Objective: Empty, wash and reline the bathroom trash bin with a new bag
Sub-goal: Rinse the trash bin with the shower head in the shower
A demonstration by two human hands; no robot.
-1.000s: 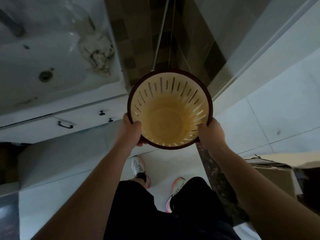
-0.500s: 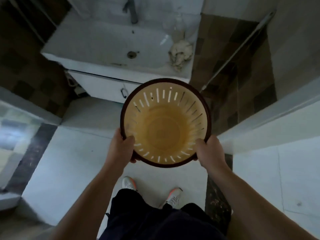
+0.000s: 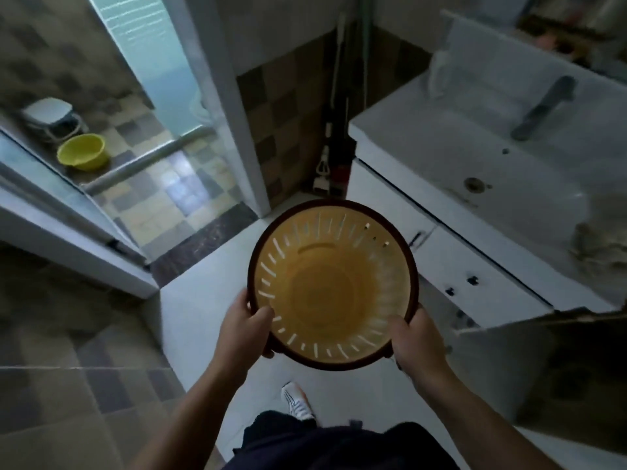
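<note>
I hold a round trash bin point(image 3: 330, 290) in front of me, its open top facing up at the camera. It is yellow-orange inside with slotted walls and a dark brown rim, and it has no bag or rubbish in it. My left hand point(image 3: 242, 329) grips the rim at its lower left, thumb over the inside edge. On the lower right of the rim, my right hand point(image 3: 415, 344) grips the same way.
A white sink point(image 3: 502, 164) with a dark tap stands on a white cabinet point(image 3: 451, 262) at the right. Mop handles point(image 3: 334, 137) lean in the corner. A doorway at the left opens onto a tiled room with a yellow basin point(image 3: 82, 151) and a small stool point(image 3: 51, 118).
My view has swung left: the sink has shifted from upper left to the right and the doorway has come into sight. Both hands keep the same grip on the bin.
</note>
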